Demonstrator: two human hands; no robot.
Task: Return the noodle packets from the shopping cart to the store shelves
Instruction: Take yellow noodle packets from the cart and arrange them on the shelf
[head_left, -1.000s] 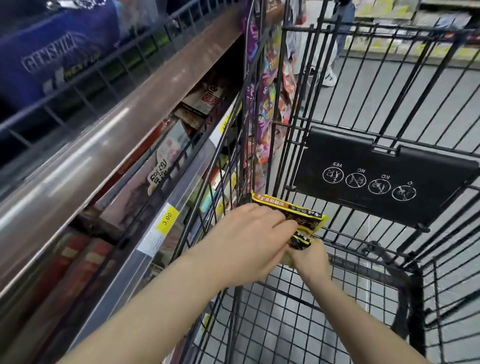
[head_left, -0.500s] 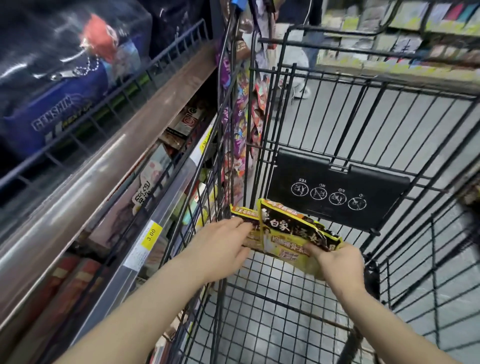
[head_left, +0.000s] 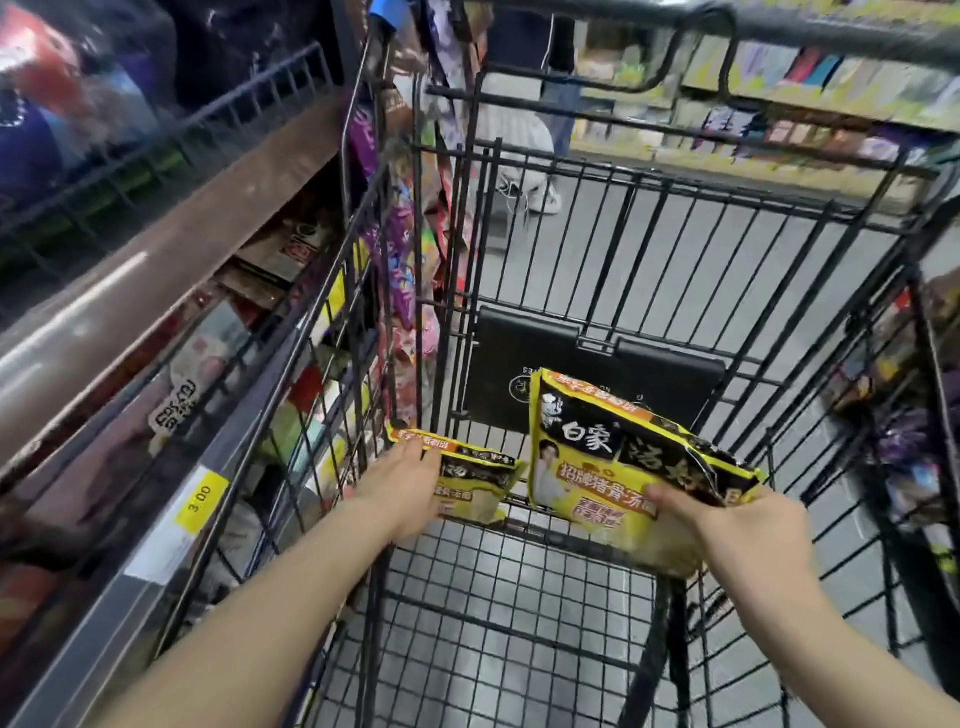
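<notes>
Two yellow-and-black noodle packets are inside the black wire shopping cart (head_left: 639, 218). My right hand (head_left: 737, 530) grips the larger packet (head_left: 613, 467) by its lower right corner, holding it upright above the cart floor. My left hand (head_left: 400, 488) holds the second packet (head_left: 478, 478) by its left edge, low by the cart's left wall. The store shelves (head_left: 171, 270) run along the left, just outside the cart.
A yellow 3.00 price tag (head_left: 200, 501) sits on the shelf rail at left. Snack packs hang on a rack (head_left: 400, 218) past the cart's front left corner. A person's legs and shoes (head_left: 535, 176) stand in the aisle ahead. More shelves line the far right.
The packets were bunched together between both hands a second ago. They have come apart, one in each hand, and the right one has risen and turned its face toward me.
</notes>
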